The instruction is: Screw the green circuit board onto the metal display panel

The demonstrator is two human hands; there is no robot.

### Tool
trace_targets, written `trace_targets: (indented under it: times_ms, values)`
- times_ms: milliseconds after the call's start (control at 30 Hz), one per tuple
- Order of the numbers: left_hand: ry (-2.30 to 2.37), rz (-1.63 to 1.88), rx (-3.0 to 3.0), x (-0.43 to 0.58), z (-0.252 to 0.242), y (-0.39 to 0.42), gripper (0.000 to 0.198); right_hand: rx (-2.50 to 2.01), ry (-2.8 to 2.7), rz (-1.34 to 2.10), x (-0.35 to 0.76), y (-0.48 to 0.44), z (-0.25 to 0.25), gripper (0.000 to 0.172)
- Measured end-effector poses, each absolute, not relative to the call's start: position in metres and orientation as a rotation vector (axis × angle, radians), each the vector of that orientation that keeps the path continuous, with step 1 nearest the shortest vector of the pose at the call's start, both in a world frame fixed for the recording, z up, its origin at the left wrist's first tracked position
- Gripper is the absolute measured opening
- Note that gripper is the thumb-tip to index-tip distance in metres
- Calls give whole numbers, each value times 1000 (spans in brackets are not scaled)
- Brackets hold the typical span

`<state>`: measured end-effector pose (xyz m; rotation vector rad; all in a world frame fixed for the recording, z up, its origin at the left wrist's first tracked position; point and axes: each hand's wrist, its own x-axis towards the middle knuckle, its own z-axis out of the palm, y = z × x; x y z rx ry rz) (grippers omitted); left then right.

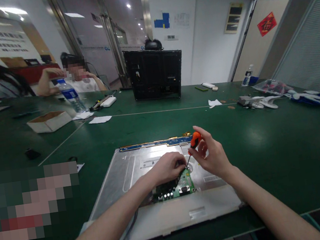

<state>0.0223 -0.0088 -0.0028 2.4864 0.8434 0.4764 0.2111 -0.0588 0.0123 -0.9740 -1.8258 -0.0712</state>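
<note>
A flat metal display panel (215,199) lies on the green table in front of me. On its middle sits a green circuit board (183,184) with a row of connectors along the near edge. My right hand (214,156) holds an orange and black screwdriver (195,140), tilted with its shaft pointing down at the board's far corner. Beside that tip, my left hand (169,168) is closed in a pinch over the board; what its fingertips hold is hidden. A blue circuit strip (148,145) runs along the panel's far edge.
A black monitor housing (156,73) stands across the table (271,152). To the left are a white box (49,122) and a water bottle (71,96); gloves (264,102) and a plastic bag (273,86) lie right. Dark cables (131,231) pass under my left forearm. Two people sit at the far left.
</note>
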Motion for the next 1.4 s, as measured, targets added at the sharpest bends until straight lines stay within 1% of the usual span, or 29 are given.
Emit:
trace_targets:
  times_ms: [133, 367, 567, 833, 1100, 1300, 1400]
  values:
    - [847, 477, 2485, 22, -3, -9, 13, -973, -1826, -78, 210, -60, 12, 60]
    - [846, 479, 2486, 22, -1, -10, 12, -981, -1835, -57, 212, -58, 8, 58]
    - [835, 474, 2487, 22, 1, -11, 12, -973, -1852, -142, 215, -55, 7, 60]
    - [847, 482, 2493, 22, -4, -9, 11, -951, -1854, -32, 211, -57, 9, 69]
    - [840, 479, 2489, 22, -3, -9, 12, -951, -1851, -51, 210, -59, 12, 63]
    - [831, 475, 2484, 21, -1, -10, 12, -970, -1854, -128, 213, -56, 10, 63]
    - [840, 479, 2486, 22, -1, -10, 12, -979, -1863, -136, 214, -56, 11, 66]
